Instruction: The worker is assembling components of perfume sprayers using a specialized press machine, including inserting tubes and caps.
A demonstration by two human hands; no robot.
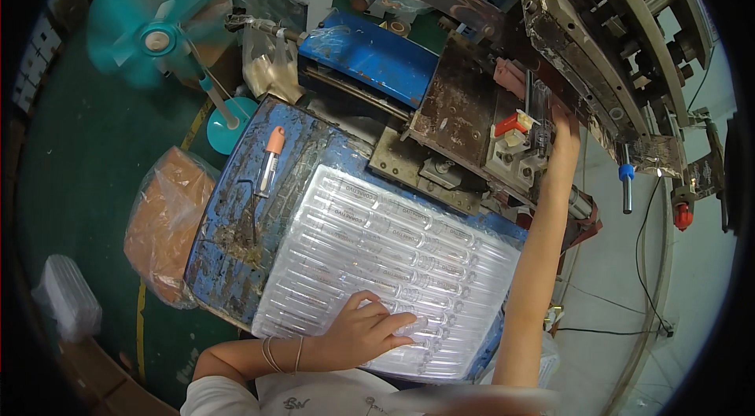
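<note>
A white plastic tray lies on the blue worn bench, filled with rows of clear plastic tubes, some with dark printing. My left hand is over the tray's near part, its thumb and forefinger closed around the end of a clear tube. Far to the right, my right hand reaches into the press machine, beside a metal holder with a red and white piece on top. Its fingertips are hidden among the machine parts.
On the bench lie an orange-capped marker-like tube and a hex key. A bag of orange parts stands left of it. A teal fan spins at the back left. The heavy press head overhangs my right hand.
</note>
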